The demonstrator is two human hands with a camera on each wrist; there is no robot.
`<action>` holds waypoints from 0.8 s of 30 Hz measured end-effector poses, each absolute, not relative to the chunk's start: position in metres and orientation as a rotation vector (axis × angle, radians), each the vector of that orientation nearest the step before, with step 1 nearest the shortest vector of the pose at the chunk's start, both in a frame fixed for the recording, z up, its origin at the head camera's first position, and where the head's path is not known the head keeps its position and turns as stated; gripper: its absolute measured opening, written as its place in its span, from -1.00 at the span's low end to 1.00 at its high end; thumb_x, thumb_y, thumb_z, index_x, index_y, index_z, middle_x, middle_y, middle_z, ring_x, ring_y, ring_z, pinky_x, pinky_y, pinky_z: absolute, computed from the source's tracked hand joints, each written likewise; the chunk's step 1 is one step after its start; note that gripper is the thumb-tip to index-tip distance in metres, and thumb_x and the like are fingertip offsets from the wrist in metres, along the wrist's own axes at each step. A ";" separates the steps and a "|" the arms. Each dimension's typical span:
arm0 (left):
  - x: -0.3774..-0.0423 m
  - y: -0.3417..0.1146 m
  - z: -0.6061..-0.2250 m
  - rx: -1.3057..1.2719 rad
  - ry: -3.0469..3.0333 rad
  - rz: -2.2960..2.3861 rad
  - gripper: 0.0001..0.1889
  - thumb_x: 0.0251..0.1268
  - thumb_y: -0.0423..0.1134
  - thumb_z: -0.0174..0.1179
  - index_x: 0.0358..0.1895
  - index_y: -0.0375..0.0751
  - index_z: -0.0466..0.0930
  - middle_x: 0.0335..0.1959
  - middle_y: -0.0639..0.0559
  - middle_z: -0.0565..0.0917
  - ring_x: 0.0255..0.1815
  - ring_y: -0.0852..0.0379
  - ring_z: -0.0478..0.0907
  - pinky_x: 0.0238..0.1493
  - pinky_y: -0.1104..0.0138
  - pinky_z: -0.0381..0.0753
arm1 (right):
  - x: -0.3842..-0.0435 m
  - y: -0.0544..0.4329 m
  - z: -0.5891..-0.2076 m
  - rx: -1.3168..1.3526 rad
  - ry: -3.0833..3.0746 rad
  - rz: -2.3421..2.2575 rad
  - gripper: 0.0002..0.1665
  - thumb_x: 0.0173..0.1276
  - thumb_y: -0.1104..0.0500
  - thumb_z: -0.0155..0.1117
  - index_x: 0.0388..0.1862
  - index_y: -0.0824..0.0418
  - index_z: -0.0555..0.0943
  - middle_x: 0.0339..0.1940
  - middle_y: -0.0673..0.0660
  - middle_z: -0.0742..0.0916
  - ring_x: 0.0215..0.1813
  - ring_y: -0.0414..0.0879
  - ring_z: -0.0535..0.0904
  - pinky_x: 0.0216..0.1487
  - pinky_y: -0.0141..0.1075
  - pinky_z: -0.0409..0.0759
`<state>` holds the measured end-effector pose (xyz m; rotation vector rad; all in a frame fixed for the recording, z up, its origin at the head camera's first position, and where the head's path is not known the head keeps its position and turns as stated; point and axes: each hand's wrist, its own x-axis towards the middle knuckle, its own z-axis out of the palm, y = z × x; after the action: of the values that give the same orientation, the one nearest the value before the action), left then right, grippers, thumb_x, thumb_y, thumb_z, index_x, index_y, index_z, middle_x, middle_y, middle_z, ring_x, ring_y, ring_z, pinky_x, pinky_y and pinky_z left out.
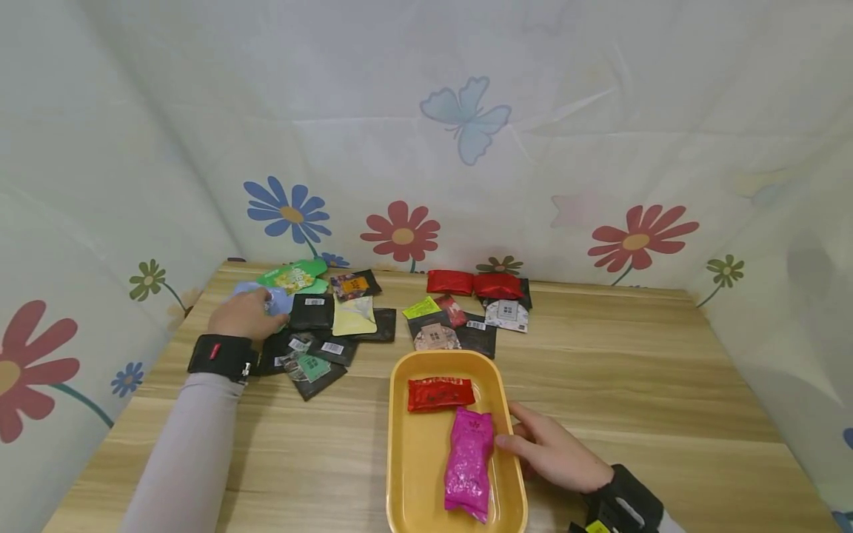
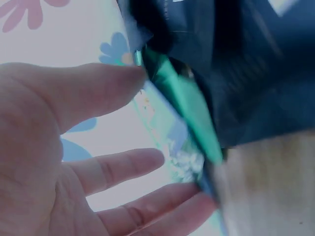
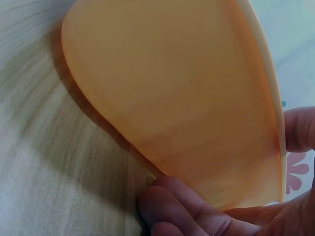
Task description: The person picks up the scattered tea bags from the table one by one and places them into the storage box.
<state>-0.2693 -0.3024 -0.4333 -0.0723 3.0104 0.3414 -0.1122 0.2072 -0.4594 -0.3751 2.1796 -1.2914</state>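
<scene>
My left hand (image 1: 245, 317) is over the left end of the packet pile, beside a light blue packet (image 1: 276, 300). In the left wrist view its thumb and fingers are spread apart, with the fingertips right at that packet's edge. Close by are a green packet (image 1: 293, 277) and several black packets (image 1: 312, 312). My right hand (image 1: 556, 450) holds the right side of a yellow tray (image 3: 162, 88), thumb over the rim and fingers curled against the outer wall. Inside the tray lie a red packet (image 1: 440, 394) and a pink packet (image 1: 469, 465).
Behind the tray sits a second group: red packets (image 1: 450, 282), a white-and-grey packet (image 1: 507, 314) and a black-and-beige packet (image 1: 435, 334). A pale yellow packet (image 1: 354, 317) lies among the left group. A flower-printed curtain (image 1: 520, 185) borders the wooden table (image 1: 640, 370).
</scene>
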 end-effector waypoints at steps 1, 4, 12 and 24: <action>-0.268 -0.300 -0.431 -0.068 3.008 0.345 -0.28 0.37 0.15 0.19 0.34 -0.41 0.44 0.24 -0.50 0.58 0.20 -0.49 0.55 0.09 -0.28 0.58 | -0.112 0.207 -0.460 -0.376 2.177 -1.294 -0.09 0.60 0.00 0.14 0.68 0.35 -0.01 -0.05 0.22 0.79 -0.27 -0.01 0.72 -0.35 -0.32 0.67; -0.266 -0.298 -0.427 -0.070 3.006 0.362 -0.32 0.27 0.08 0.30 0.28 -0.39 0.47 0.15 -0.48 0.63 0.08 -0.42 0.61 -0.02 -0.21 0.62 | -0.113 0.207 -0.460 -0.374 2.173 -1.296 -0.08 0.60 0.00 0.15 0.69 0.35 -0.02 -0.04 0.23 0.79 -0.26 0.00 0.73 -0.34 -0.31 0.68; -0.261 -0.310 -0.423 -0.055 2.954 0.395 0.09 -0.04 0.00 0.56 0.55 -0.35 0.19 0.40 -0.54 0.37 0.36 -0.55 0.36 0.25 -0.36 0.45 | -0.114 0.208 -0.461 -0.364 2.180 -1.287 -0.07 0.59 -0.03 0.15 0.69 0.34 0.00 -0.09 0.19 0.80 -0.28 -0.01 0.71 -0.35 -0.32 0.66; -0.261 -0.325 -0.425 0.002 2.915 0.401 -0.08 -0.04 -0.11 0.50 0.43 -0.42 0.34 0.29 -0.51 0.52 0.26 -0.49 0.48 0.16 -0.30 0.53 | -0.113 0.208 -0.458 -0.369 2.178 -1.278 -0.11 0.60 -0.02 0.14 0.67 0.35 0.03 -0.17 0.15 0.79 -0.35 -0.05 0.68 -0.39 -0.33 0.62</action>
<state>-0.2609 -0.3247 -0.4245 0.0022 2.9146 0.4013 -0.1133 0.2078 -0.4579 -0.3692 2.1784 -1.2781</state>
